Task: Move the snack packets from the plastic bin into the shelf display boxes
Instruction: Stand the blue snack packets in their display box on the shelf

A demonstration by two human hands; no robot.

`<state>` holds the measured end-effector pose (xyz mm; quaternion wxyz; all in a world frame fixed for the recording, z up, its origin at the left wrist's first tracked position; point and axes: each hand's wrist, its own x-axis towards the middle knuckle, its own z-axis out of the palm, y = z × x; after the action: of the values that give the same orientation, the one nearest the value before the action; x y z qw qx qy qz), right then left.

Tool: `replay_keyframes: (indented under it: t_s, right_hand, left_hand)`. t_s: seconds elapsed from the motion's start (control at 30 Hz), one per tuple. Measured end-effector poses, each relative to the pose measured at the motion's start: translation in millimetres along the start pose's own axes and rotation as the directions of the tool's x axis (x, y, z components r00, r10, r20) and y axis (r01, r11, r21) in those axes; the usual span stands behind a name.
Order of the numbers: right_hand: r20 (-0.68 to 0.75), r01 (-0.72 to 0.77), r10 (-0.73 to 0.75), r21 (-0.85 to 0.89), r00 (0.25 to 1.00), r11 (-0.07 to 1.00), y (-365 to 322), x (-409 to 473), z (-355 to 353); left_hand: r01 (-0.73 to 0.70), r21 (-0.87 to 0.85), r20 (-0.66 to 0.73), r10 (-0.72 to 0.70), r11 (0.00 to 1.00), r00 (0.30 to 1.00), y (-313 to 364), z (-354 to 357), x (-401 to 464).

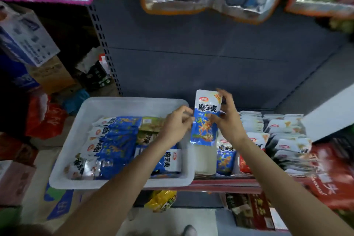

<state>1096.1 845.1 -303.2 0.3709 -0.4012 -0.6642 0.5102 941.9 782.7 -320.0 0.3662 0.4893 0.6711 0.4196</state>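
Head view, lower left of centre: a white rectangular plastic bin [132, 105] holds blue-and-white snack packets [115, 140] lying flat. Centre frame, the left hand [177, 123] pinches the left edge of one blue-and-white foil packet [205, 119], upright, long axis vertical, white top up; the right hand [226, 115] grips its right edge. Right, shelf display boxes [283, 136] hold stacked packets.

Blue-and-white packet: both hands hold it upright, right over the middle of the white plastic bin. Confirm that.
Not over the bin's middle. In the head view the left hand and right hand hold the blue-and-white packet upright past the right edge of the white plastic bin, above the shelf display boxes.
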Motion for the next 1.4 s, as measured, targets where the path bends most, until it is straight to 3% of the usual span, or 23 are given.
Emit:
replay_keyframes:
  t_s: [0.2,0.3,0.7,0.87,1.0,1.23,1.33,1.4]
  right_hand:
    - [-0.257,0.070,-0.080,-0.048,0.963,0.996,-1,7,-71]
    - [-0.299,0.106,-0.120,-0.061,0.947,0.992,-2,12,-86]
    - [-0.286,0.170,-0.169,-0.021,0.943,0.985,-4,18,-91]
    - [-0.094,0.102,-0.128,-0.246,0.987,0.964,5,13,-91]
    - [0.083,0.106,-0.072,-0.580,0.994,0.808,23,6,-91]
    - [0.101,0.066,0.045,-0.870,0.994,0.488,23,7,-86]
    - [0.089,0.094,-0.033,-0.893,0.996,0.440,15,6,-73]
    - [0.082,0.142,-0.145,-0.867,0.986,0.478,10,0,-59]
  left_hand:
    - [-0.117,0.316,0.170,0.065,0.942,0.983,17,61,17]
    - [-0.131,0.366,0.159,0.077,0.921,0.984,21,76,19]
    - [-0.159,0.404,0.142,0.110,0.901,0.984,21,77,13]
    - [-0.205,0.401,0.162,0.151,0.893,0.975,21,75,10]
    - [-0.180,0.394,0.163,0.124,0.901,0.979,24,75,7]
    - [-0.107,0.301,0.139,0.068,0.947,0.988,29,73,1]
    - [-0.089,0.269,0.084,0.069,0.959,0.994,24,63,-3]
    - [-0.072,0.245,0.030,0.066,0.967,0.997,19,50,-8]
